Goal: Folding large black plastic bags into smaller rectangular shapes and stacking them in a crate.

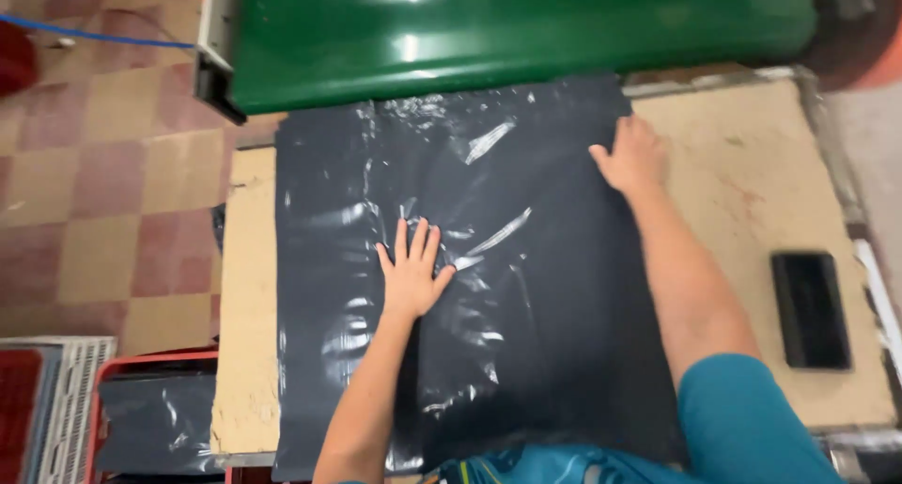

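Observation:
A large dark grey plastic sheet (526, 334) lies spread over a worn wooden table (752, 193), shiny and wrinkled in the middle. My left hand (412, 273) presses flat on the sheet near its centre, fingers spread. My right hand (631, 157) rests flat on the sheet's far right edge, near its top corner. Neither hand grips anything.
A green conveyor belt (507, 28) runs across the far end of the table. A black phone (811, 308) lies on the table at the right. A red crate (155, 413) with more dark plastic sits on the chequered tile floor (103, 193) at lower left.

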